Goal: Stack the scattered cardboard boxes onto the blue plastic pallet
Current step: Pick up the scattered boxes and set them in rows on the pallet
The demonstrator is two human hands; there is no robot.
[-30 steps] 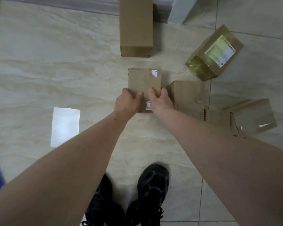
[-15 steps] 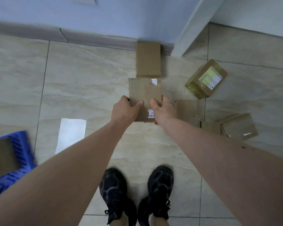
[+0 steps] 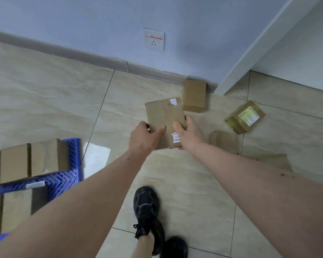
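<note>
1. Above the tiled floor (image 3: 45, 101), a flat cardboard box (image 3: 165, 120) is held up, clear of the tiles, its near end gripped from both sides.
2. Left hand (image 3: 143, 139) curls round the box's left edge, thumb on top; right hand (image 3: 188, 135) curls round the right edge, thumb beside a white label (image 3: 176, 137).
3. Blue pallet (image 3: 67, 177) sits at the left, with stacked boxes (image 3: 32, 161) on it.
4. Near the wall lie a small box (image 3: 194, 94) and a taped parcel (image 3: 245, 117); two more boxes (image 3: 224, 141) lie under the right forearm.
</note>
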